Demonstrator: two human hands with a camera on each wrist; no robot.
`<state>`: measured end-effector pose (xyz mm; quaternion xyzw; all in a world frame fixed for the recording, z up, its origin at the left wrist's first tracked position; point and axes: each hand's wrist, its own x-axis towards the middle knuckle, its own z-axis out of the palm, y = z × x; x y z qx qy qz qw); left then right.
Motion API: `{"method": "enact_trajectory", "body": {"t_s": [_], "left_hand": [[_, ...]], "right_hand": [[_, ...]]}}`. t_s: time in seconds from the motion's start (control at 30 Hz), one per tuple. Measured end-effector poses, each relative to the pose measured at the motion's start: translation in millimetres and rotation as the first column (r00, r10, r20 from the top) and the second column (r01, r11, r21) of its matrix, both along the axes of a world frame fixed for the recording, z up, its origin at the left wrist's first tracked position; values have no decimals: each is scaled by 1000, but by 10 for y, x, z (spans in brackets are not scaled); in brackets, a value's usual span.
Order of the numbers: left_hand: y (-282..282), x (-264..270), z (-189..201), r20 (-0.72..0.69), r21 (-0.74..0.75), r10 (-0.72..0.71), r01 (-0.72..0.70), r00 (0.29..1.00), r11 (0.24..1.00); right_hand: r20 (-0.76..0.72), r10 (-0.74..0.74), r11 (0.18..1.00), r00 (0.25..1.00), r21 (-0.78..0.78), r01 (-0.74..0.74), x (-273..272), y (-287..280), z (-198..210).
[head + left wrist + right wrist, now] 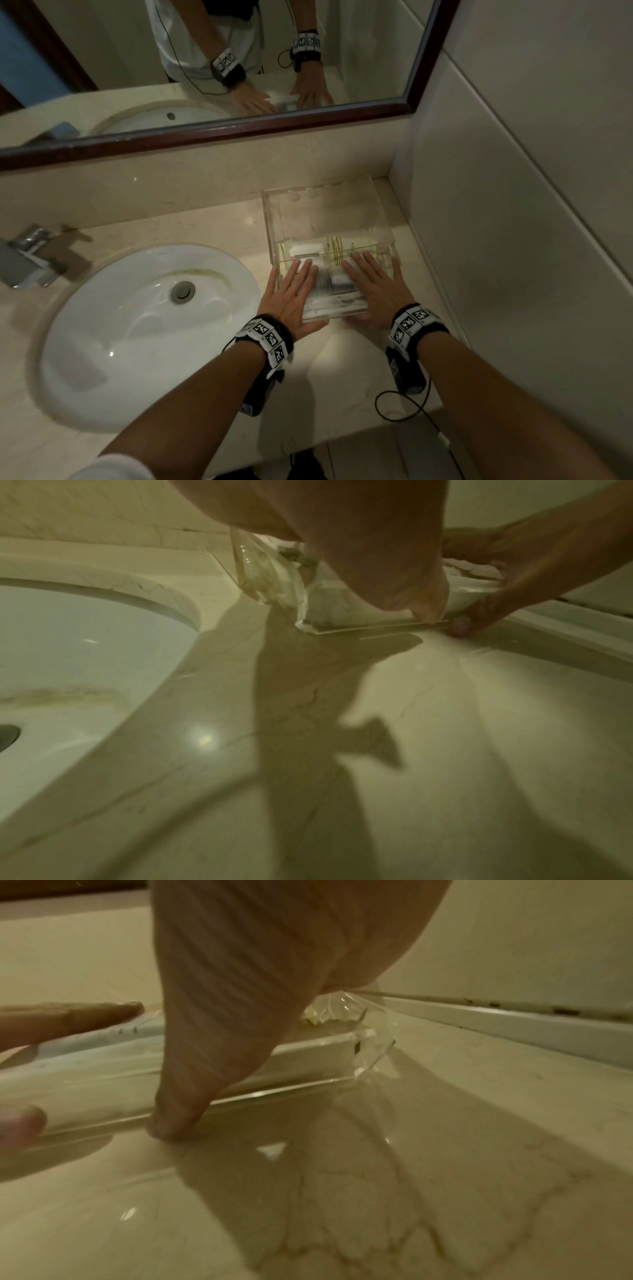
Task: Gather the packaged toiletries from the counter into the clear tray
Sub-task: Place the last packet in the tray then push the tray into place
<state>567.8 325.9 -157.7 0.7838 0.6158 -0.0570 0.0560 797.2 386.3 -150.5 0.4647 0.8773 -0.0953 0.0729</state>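
The clear tray (273,219) stands on the counter to the right of the sink, against the side wall. White and grey packaged toiletries (334,282) lie in its near part. My left hand (295,291) lies flat on them on the left, fingers straight. On their right side my right hand (376,286) rests flat in the same way. In the left wrist view my left hand (369,555) has its thumb at the tray's near wall (359,628). In the right wrist view my right hand (236,993) puts its thumb on the counter against the tray wall (308,1066).
A white oval sink (147,325) with a chrome tap (29,255) fills the counter's left half. A framed mirror (239,68) hangs above the backsplash. The tiled side wall (513,240) stands close on the tray's right. A black cable (404,407) hangs over the counter's front edge.
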Motion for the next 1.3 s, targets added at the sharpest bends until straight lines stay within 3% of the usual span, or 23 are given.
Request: {"method": "enact_trajectory", "body": {"t_s": [0.3,0.93,1.3], "left_hand": [[51,42,41,29,23,34,-34,999,999],[260,63,37,-44,-2,64,-64,997,998],[426,-23,26,-63,32,22,-20,998,999]], "right_hand": [[5,12,999,1000,38,-12,5,76,10],[-209,21,984,978,179,17,-66,222,29],[-182,28,966,983,257,20,-123,366,11]]}}
